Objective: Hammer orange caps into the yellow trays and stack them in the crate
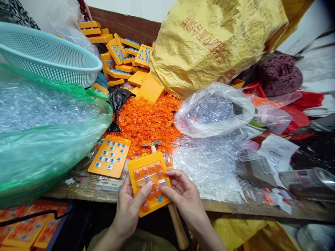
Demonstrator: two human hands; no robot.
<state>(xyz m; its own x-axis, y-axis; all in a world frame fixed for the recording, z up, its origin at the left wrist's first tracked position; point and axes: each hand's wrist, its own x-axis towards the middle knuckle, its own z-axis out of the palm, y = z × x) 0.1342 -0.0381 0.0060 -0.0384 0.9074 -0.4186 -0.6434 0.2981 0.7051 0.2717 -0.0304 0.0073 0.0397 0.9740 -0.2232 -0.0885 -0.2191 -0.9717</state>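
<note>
- As we work at a bench [83, 193], our left hand [128, 205] and right hand [187, 198] close on opposite sides of an orange panel [150, 174] above its front edge, thumbs over the face, fingers around the sides.
- We judge we're seating orange caps [145, 207]; next seems to call for even thumb pressure.
- Beneath it passes a hammer [178, 226].
- Beyond, leftward, lies another panel [115, 159]; farther back, heaped orange rings [149, 122].

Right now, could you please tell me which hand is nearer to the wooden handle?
Right. The right hand is just to the right of the wooden handle; the left hand is farther off to its left, across the orange panel.
</note>
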